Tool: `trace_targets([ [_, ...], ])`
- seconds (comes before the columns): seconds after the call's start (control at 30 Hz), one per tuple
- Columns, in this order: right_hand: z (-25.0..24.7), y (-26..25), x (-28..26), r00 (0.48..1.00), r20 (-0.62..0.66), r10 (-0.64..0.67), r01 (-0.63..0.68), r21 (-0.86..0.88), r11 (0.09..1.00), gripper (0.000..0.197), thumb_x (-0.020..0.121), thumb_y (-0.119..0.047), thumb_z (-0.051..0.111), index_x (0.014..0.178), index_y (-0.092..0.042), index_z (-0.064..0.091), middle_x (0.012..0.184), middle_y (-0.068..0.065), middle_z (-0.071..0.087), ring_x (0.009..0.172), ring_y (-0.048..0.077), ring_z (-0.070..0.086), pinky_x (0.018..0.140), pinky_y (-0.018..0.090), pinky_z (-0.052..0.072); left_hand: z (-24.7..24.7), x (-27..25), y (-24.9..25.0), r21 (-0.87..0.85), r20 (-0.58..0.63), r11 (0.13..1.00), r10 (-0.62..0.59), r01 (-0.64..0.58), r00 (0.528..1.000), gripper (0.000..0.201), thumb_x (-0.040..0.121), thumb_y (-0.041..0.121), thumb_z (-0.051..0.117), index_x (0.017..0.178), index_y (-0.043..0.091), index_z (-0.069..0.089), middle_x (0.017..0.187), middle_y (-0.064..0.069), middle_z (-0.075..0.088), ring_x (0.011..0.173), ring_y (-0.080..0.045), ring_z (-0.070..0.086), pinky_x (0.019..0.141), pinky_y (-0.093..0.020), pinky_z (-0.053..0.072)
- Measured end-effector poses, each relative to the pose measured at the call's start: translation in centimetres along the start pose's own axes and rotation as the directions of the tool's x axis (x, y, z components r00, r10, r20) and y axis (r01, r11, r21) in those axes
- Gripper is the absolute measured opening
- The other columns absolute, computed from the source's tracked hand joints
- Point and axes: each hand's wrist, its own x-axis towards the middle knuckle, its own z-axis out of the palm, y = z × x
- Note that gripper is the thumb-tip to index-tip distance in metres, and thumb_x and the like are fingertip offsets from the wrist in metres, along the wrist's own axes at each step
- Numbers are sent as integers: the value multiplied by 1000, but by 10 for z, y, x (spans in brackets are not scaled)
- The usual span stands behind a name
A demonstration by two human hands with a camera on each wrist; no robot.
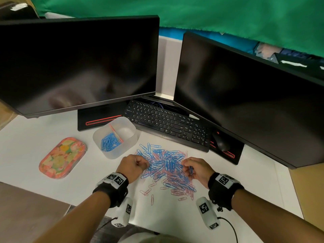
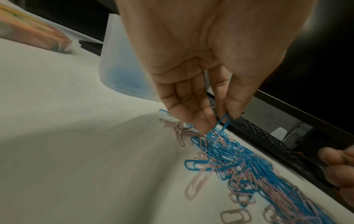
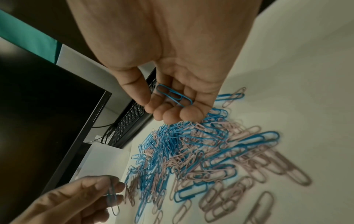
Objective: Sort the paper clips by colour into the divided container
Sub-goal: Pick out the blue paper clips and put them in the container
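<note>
left hand pinches a blue clip at the pile's left edge; right hand curls round another blue clip at its right edge. divided container stands just beyond on the tabletop, blue clips in one compartment.

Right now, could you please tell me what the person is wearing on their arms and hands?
The left hand and right hand are bare, with no sleeves. Each wrist carries a black strap topped by white blocks printed with black square markers. A white camera pod with similar markers hangs under each wrist, trailing a thin black cable.
</note>
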Motion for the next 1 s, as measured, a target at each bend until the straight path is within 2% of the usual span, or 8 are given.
trace_targets([
  [0.17, -3, 0, 1, 1000, -17, -6, 4, -97, 995, 20, 90, -10, 56, 100, 7, 62, 69, 7, 58, 52, 17, 47, 47, 25, 36, -4, 0, 2, -108, -76, 994, -12, 4, 997, 25, 87, 0, 57, 75, 14, 73, 64, 3, 70, 56, -4, 61, 64, -11, 46],
  [0.3, -4, 1, 2, 998, -52, -39, 28, -209, 978, 25, 93, -11, 51, 99, 11, 61, 64, 6, 56, 44, 15, 40, 41, 22, 31, -5, 1, 6, -246, -56, 967, -74, 58, 996, 21, 93, -5, 46, 83, 6, 61, 67, -9, 67, 47, -7, 56, 52, -16, 47],
  [0.43, -8, 5, 3, 998, -43, -52, 30, -404, 914, 26, 95, -7, 40, 87, -10, 65, 63, 5, 55, 40, 10, 39, 41, 22, 32, -2, 6, -1, -282, -3, 943, -183, 175, 983, 24, 92, -5, 40, 86, 7, 60, 64, -7, 63, 50, -14, 53, 52, -24, 44],
  [0.5, -9, 11, 4, 997, -25, -74, 49, -532, 845, 27, 95, -12, 43, 80, -20, 64, 66, 2, 58, 46, 7, 48, 52, 24, 41, 1, 6, -2, -231, -15, 953, -202, 194, 979, 20, 91, 3, 46, 81, 9, 62, 63, -2, 63, 56, -15, 52, 57, -26, 41],
  [0.6, -7, 17, 3, 989, -8, -146, 95, -723, 684, 21, 90, -17, 55, 73, -27, 62, 87, -3, 67, 81, 10, 60, 77, 23, 44, 5, 4, -3, -31, -2, 989, -144, 144, 990, 13, 88, 18, 59, 77, 17, 65, 73, 4, 66, 72, -13, 59, 68, -24, 42],
  [0.77, 4, 20, -1, 977, 41, -208, 133, -883, 451, 5, 82, -20, 62, 84, -24, 64, 88, -4, 62, 81, 18, 59, 69, 21, 42, 17, 0, -11, 475, 112, 878, -3, -51, 994, 8, 80, 25, 65, 83, 24, 58, 84, 7, 59, 78, -14, 54, 71, -20, 41],
  [0.87, 9, 20, 3, 974, 29, -226, 111, -926, 361, 13, 85, -24, 61, 96, -19, 66, 102, 2, 66, 93, 23, 62, 75, 23, 44, 21, 0, -13, 543, 109, 836, 18, -75, 994, 9, 80, 21, 60, 79, 26, 53, 89, 4, 59, 80, -16, 53, 71, -22, 41],
  [1.0, 14, 21, 7, 974, 2, -228, 81, -937, 338, 11, 86, -23, 58, 92, -18, 65, 100, 4, 67, 91, 25, 63, 75, 26, 48, 21, 0, -12, 548, 99, 833, 27, -77, 995, 12, 83, 18, 55, 75, 26, 53, 85, 5, 57, 78, -16, 55, 69, -22, 42],
])
